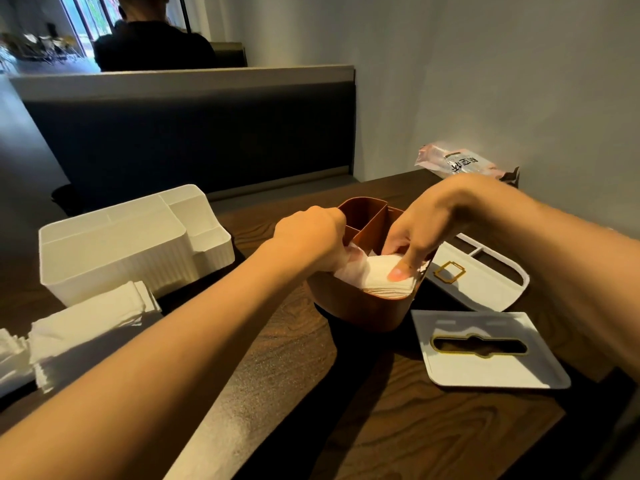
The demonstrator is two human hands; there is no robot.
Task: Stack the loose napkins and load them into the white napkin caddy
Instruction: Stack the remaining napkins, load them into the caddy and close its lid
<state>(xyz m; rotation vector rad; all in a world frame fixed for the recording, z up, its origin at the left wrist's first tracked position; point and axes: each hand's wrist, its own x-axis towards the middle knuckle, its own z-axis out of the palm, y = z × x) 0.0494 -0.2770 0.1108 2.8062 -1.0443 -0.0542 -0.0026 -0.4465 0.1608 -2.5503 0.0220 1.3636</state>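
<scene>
Fingers (pixel 398 268) of both hands are pinching a napkin stack (pixel 377 277) inside the brown caddy (pixel 360 306), while the white napkin caddy (pixel 114 247) at ten o'clock is sitting unloaded, more napkins (pixel 83 323) lying on the surface (pixel 398 427).

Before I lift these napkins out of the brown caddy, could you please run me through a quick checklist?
1. Both hands on the napkin stack: ok. The left hand grips its left edge, the right hand pinches its right side.
2. Stack squared up: not ok, the left edge is rumpled.
3. White caddy open: ok, no lid on it.
4. White caddy's large compartment free: cannot tell, its floor is hidden.
5. Lids out of the path: ok, they lie to the right.
6. Loose napkins still waiting: not ok.
</scene>
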